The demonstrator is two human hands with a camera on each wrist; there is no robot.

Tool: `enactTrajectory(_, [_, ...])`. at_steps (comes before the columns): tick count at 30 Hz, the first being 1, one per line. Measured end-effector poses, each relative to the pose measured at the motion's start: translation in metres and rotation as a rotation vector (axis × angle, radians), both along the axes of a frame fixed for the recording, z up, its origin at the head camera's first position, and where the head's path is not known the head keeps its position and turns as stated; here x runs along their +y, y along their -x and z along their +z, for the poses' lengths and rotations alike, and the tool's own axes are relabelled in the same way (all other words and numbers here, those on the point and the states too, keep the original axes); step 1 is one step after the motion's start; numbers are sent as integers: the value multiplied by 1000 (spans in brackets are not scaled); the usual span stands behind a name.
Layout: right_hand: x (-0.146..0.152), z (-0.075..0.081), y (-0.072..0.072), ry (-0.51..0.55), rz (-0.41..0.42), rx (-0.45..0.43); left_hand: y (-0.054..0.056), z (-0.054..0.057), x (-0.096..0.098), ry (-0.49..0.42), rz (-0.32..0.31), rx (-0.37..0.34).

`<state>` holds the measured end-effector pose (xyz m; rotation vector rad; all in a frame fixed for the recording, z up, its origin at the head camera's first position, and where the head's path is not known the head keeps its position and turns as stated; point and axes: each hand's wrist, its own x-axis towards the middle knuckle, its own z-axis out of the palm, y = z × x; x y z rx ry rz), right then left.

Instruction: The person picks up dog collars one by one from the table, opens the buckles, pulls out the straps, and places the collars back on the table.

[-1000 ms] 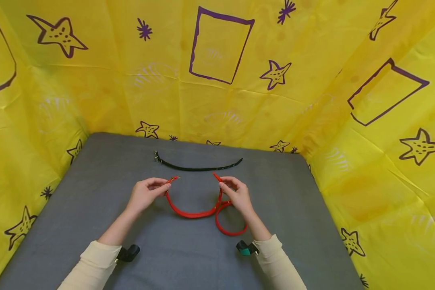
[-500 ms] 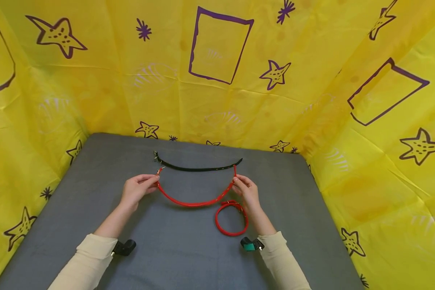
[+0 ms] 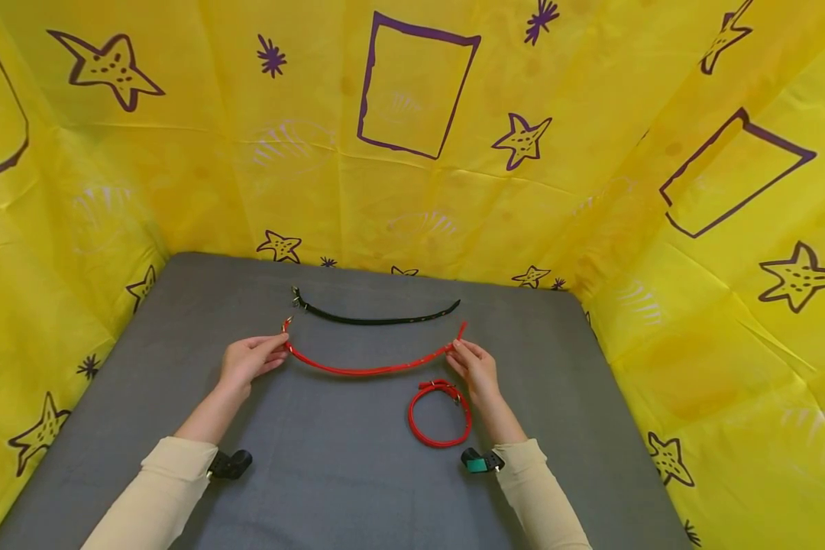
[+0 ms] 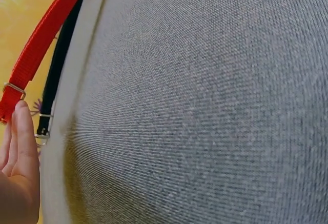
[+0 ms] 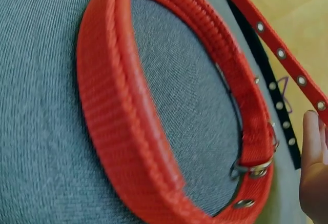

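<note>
A red collar hangs in a shallow curve between both hands in the head view. My left hand pinches its buckle end, where a metal loop shows in the left wrist view beside the fingertips. By its other end, my right hand pinches the strap; a row of metal eyelets runs along it in the right wrist view. Behind it a black collar lies stretched out on the grey surface, buckle to the left. A second red collar, buckled into a ring, stands near my right wrist.
The grey cloth-covered table is enclosed at the back and sides by yellow fabric with drawn stars and outlines. Black wrist cameras sit at the cuffs of both light sleeves.
My hands have moved apart, left hand leftward and right hand rightward. Between them the red collar has gone from a deep loop to a flatter curve, away from the ringed collar.
</note>
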<state>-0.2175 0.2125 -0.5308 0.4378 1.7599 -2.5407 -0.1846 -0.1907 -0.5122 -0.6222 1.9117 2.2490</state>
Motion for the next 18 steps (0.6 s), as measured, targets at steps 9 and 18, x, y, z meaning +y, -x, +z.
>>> enactTrajectory(9, [12,-16,0,-46,-1,-57,3,-8,-9,-179,10,-100])
enactTrajectory(18, [15,-21,1,-124,6,-108,8,-17,-11,-158,-5,-128])
